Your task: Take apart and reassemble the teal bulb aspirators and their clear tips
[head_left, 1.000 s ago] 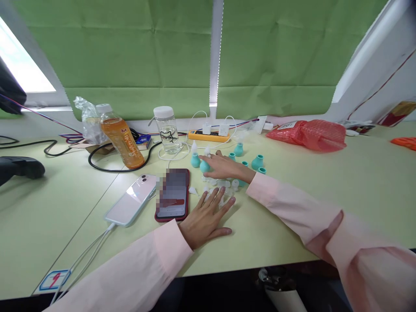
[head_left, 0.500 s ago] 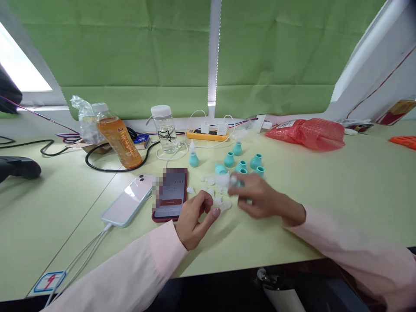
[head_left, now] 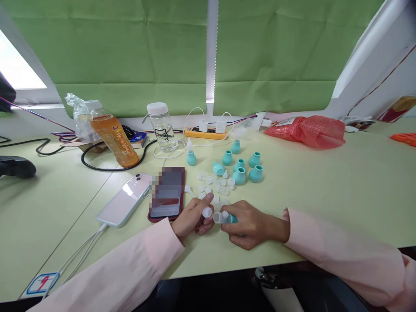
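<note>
Between the thumb and fingers of my left hand is a small white round plastic piece. My right hand, close beside it, grips a clear plastic tube with a white knob and a teal part, the latter partly hidden by the fingers. The two held pieces are near each other, apart by a small gap. Just beyond the hands lie several loose clear and white plastic parts. Several teal rubber bulbs stand behind these, one of them tipped over. Another bulb carries a pointed clear nozzle.
To the left lie a red-cased phone and a pale phone with charging cables. A tea bottle, a clear water bottle, an orange power strip and a red bubble-wrap bag line the back.
My right hand has come back toward me from the loose parts, with a clear tube now showing in it. My left hand has closed on a white plastic piece.
</note>
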### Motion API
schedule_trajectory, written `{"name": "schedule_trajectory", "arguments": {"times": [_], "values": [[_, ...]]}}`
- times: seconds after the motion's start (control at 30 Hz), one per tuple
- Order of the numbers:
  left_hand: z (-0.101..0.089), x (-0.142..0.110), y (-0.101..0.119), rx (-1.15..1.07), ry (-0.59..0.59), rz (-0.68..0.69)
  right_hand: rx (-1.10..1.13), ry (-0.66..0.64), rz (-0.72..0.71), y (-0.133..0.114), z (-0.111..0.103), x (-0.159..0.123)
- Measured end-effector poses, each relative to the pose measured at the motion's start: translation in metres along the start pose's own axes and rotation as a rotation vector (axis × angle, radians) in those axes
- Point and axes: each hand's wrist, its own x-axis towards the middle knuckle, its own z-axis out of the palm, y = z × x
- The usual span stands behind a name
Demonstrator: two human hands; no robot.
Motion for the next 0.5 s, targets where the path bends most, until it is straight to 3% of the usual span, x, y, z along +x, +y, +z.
{"name": "schedule_trajectory", "arguments": {"times": [0.07,0.17,0.33,0.4,0.5], "values": [[0.001,-0.001,0.0,0.083,0.084,0.059,0.022,0.055,0.019,0.003,-0.003,-0.001],[0.001,-0.002,-0.001,0.454,0.249,0.198,0.071,0.113,0.099,0.005,-0.008,-0.002],[0.0,0.002,-0.005,1.037,0.27,0.251,0.232,0.071,0.272,-0.002,-0.009,-0.003],[0.0,0.003,-0.006,1.11,0.251,0.244,0.3,0.11,0.331,-0.005,-0.005,-0.004],[0.0,0.001,-0.006,1.036,0.265,0.262,0.383,0.144,0.442,-0.005,0.005,-0.005]]}}
